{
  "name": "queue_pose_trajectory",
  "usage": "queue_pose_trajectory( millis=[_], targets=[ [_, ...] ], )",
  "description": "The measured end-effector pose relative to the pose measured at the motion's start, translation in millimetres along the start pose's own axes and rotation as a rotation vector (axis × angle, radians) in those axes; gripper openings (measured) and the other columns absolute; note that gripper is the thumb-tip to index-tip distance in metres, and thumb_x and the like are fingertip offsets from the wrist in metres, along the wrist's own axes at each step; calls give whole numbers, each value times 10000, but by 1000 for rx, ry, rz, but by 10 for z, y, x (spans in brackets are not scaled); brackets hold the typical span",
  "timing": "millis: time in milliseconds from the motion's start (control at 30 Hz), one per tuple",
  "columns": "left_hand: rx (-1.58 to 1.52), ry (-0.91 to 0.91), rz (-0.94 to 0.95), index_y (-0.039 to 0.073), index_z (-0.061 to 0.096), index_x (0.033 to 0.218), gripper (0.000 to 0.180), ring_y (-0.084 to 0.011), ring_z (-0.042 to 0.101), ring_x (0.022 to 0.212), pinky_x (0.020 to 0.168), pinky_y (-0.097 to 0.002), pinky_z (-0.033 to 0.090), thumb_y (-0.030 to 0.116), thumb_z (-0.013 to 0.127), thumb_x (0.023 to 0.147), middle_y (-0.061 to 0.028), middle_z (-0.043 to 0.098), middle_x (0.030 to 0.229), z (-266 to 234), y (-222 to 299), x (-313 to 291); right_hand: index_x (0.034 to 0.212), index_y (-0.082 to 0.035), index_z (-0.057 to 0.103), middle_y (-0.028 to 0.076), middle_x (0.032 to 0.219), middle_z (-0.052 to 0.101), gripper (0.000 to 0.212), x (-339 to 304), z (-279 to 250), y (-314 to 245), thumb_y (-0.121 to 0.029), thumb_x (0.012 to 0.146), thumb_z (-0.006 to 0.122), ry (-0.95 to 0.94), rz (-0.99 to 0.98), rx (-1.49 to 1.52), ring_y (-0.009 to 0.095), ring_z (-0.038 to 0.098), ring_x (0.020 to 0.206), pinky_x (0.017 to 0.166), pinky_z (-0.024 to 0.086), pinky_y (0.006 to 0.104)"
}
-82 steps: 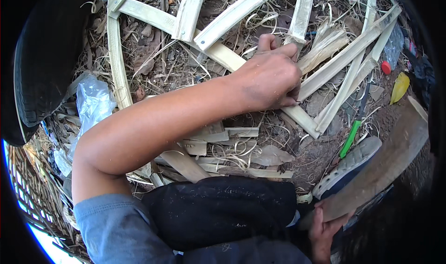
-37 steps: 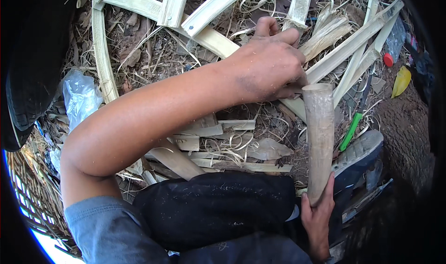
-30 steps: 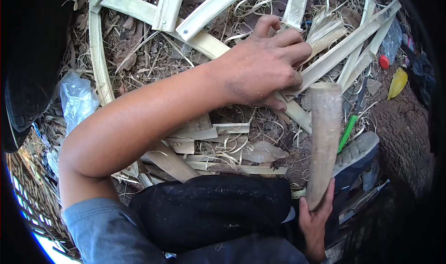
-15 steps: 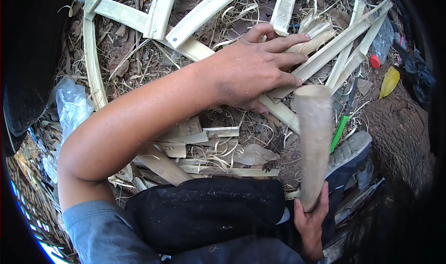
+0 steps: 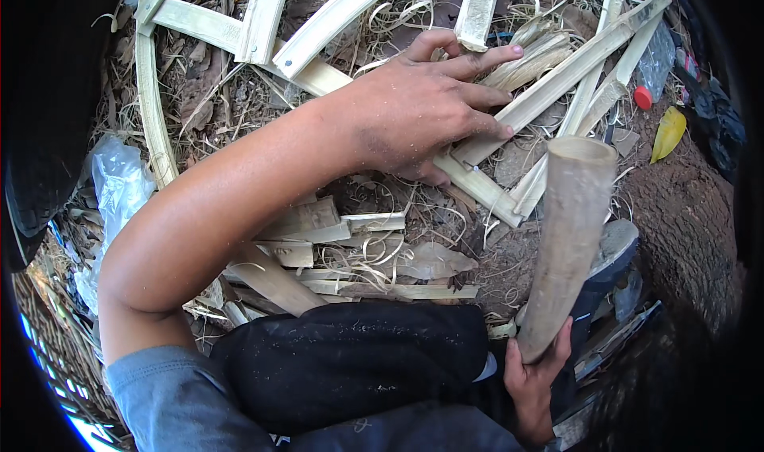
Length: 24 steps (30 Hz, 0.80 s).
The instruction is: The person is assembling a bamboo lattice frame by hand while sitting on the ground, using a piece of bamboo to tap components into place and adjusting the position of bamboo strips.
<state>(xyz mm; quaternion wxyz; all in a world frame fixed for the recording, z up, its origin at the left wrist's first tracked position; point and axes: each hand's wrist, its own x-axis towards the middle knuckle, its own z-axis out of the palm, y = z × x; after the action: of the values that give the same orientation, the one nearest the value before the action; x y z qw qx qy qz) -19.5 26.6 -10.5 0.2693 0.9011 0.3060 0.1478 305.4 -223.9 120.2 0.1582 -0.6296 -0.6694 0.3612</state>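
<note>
My left hand (image 5: pixel 446 106) lies over crossed pale bamboo slats (image 5: pixel 569 74), palm down with its fingers spread. Its fingertips touch the long slat that runs to the upper right, while the thumb rests beside a lower slat (image 5: pixel 485 193). A small nail-like bit (image 5: pixel 471 166) shows where these two slats meet. In my right hand (image 5: pixel 537 380) is the narrow lower end of a thick, brownish bamboo piece (image 5: pixel 569 221), its fingers wrapped round it. That piece leans slightly right, its wide end up and apart from the slats.
More slats (image 5: pixel 342 18) stretch across the top. Cut bamboo offcuts (image 5: pixel 334 225) and curled shavings lie before my dark-trousered leg (image 5: pixel 358 356). Clear plastic (image 5: pixel 119 177) lies at left. To the right are a red-capped bottle (image 5: pixel 654 70), a yellow leaf (image 5: pixel 668 134) and a shoe (image 5: pixel 617 245).
The bamboo piece's wide end has swung right, away from the slats, uncovering their lower joint. My left hand keeps its place on the slats. The whole view has shifted slightly.
</note>
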Motion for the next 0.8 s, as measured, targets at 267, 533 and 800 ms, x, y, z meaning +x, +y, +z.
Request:
queue_pose_trajectory(
  millis=[267, 533, 800],
  targets=[
    [25, 37, 4, 315, 629, 1318, 803, -220, 202, 1526, 1170, -626, 87, 327, 910, 567, 12, 569, 1427, 25, -29, -3, 1506, -3, 221, 278, 1438, 381, 885, 295, -107, 3, 10, 787, 738, -229, -178, -209, 408, 492, 1280, 1044, 436, 477],
    [103, -12, -1, 341, 586, 1353, 810, -183, 223, 1510, 1183, -710, -53, 391, 888, 603, 66, 573, 1389, 4, -51, -27, 1493, -91, 275, 293, 1055, 586, 858, 519, -85, -142, -34, 782, 752, -239, -133, -325, 433, 642, 838, 664, 540, 480],
    [65, 15, 5, 332, 618, 1313, 765, -177, 234, 1506, 1185, -712, -48, 341, 898, 600, 65, 570, 1394, 8, -73, 15, 1481, 5, 301, 300, 1395, 432, 798, 255, -182, -1, -16, 810, 732, -171, -97, -311, 437, 473, 1293, 1098, 376, 463]
  ],
)
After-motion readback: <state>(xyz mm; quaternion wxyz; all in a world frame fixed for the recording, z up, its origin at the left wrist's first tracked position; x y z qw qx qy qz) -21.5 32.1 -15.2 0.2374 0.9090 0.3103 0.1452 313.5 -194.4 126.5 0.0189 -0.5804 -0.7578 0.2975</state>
